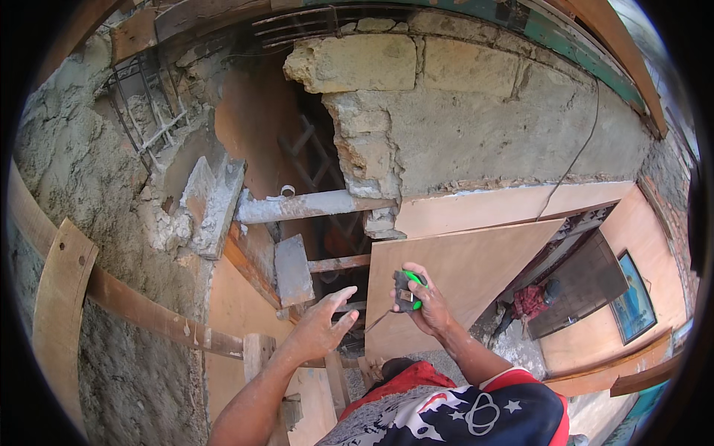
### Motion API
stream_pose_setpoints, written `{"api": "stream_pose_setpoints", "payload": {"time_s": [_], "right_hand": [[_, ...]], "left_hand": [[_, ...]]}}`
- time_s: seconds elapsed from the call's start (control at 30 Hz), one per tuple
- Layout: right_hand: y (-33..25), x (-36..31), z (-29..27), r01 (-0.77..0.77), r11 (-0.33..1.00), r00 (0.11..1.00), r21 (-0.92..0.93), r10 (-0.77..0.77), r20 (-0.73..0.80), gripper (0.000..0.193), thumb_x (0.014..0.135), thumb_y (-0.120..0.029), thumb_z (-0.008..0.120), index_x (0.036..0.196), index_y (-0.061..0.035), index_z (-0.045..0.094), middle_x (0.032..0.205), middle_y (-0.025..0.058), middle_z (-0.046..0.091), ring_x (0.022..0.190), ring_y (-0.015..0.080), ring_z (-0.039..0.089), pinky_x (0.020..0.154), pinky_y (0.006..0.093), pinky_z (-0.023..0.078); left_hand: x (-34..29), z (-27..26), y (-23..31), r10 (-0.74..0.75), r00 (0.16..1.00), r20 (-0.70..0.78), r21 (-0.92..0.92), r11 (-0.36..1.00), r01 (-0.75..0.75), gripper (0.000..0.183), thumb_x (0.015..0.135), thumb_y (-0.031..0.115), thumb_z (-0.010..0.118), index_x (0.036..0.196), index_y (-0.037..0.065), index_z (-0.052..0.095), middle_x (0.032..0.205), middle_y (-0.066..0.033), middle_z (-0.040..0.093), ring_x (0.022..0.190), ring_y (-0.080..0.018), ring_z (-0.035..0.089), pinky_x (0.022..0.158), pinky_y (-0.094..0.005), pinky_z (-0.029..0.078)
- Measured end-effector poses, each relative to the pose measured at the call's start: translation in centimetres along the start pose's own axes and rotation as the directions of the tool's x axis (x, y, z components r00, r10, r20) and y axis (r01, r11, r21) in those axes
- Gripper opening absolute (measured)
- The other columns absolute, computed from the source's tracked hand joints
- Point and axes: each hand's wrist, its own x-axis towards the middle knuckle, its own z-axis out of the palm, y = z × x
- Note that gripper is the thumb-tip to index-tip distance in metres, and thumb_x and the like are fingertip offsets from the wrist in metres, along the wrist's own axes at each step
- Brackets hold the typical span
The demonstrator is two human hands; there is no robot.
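In my right hand (430, 303) is a black and green tape measure (405, 291), gripped between fingers and thumb at the middle of the view. A thin strip, perhaps its blade, slants down and left below it. To its left, my left hand (327, 325) is held up with the fingers and thumb apart and nothing in it. Behind the tape measure stands a large plywood panel (454, 267). Beyond my left hand is a small plaster-smeared board (294, 271).
A white-smeared beam (312, 206) spans the gap beside a broken block wall (491, 134). Bent rebar (145, 111) sticks out at upper left. Wooden rails (163, 316) cross the left side. Far below on the right, a person in a red shirt (529, 301) is near a dark door (580, 286).
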Motion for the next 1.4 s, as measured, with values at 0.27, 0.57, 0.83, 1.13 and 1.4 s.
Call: {"api": "stream_pose_setpoints", "payload": {"time_s": [0.27,0.57,0.83,1.13,1.4], "right_hand": [[-3.7,4.1,8.8,0.224,0.899,0.965,0.377,-0.258,0.042,0.057,0.097,-0.031,0.063,0.147,-0.0187,0.038,0.127,0.0105,0.055,0.103,0.0239,0.062,0.079,0.0402,0.056],[-8.4,10.2,13.9,0.402,0.821,0.893,0.405,-0.45,0.027,0.054,0.098,-0.028,0.059,0.147,-0.0199,0.039,0.128,0.0075,0.055,0.106,0.0214,0.061,0.085,0.0391,0.054],[-11.8,15.1,17.3,0.521,0.729,0.782,0.444,-0.616,0.092,0.065,0.096,-0.026,0.067,0.148,-0.0136,0.03,0.126,0.0105,0.05,0.106,0.0231,0.06,0.086,0.0429,0.055],[-13.4,18.0,19.6,0.52,0.693,0.73,0.5,-0.664,0.162,0.062,0.098,-0.023,0.063,0.149,-0.0131,0.03,0.13,0.0117,0.05,0.108,0.0233,0.059,0.088,0.0436,0.055],[-13.1,19.0,21.7,0.51,0.71,0.709,0.487,-0.667,0.23,0.062,0.098,-0.02,0.059,0.15,-0.0116,0.027,0.132,0.0132,0.048,0.109,0.0242,0.058,0.09,0.0442,0.055]], "left_hand": [[1.4,-1.6,3.7,-0.218,0.972,0.083,-0.369,0.9,0.233,0.045,0.101,0.03,0.063,0.135,0.003,0.056,0.11,-0.01,0.068,0.108,-0.0127,0.062,0.089,-0.0287,0.05],[6.4,-3.1,4.3,-0.062,0.994,-0.094,-0.555,0.832,0.0,0.033,0.098,0.024,0.068,0.118,-0.002,0.064,0.107,-0.0053,0.068,0.102,-0.0128,0.064,0.095,-0.0295,0.052],[10.9,-5.0,5.6,-0.058,0.958,-0.281,-0.729,0.662,-0.174,0.042,0.094,0.021,0.072,0.124,-0.003,0.057,0.102,-0.0058,0.065,0.094,-0.0156,0.066,0.093,-0.034,0.055],[14.5,-8.4,5.6,-0.074,0.938,-0.339,-0.795,0.555,-0.244,0.056,0.097,0.027,0.069,0.14,-0.002,0.047,0.107,-0.0066,0.064,0.093,-0.0174,0.066,0.09,-0.0356,0.054],[18.2,-13.3,6.2,-0.149,0.846,-0.511,-0.847,0.255,-0.467,0.034,0.094,0.025,0.072,0.119,0.005,0.061,0.113,-0.0081,0.065,0.115,-0.0218,0.06,0.103,-0.0389,0.049]]}}
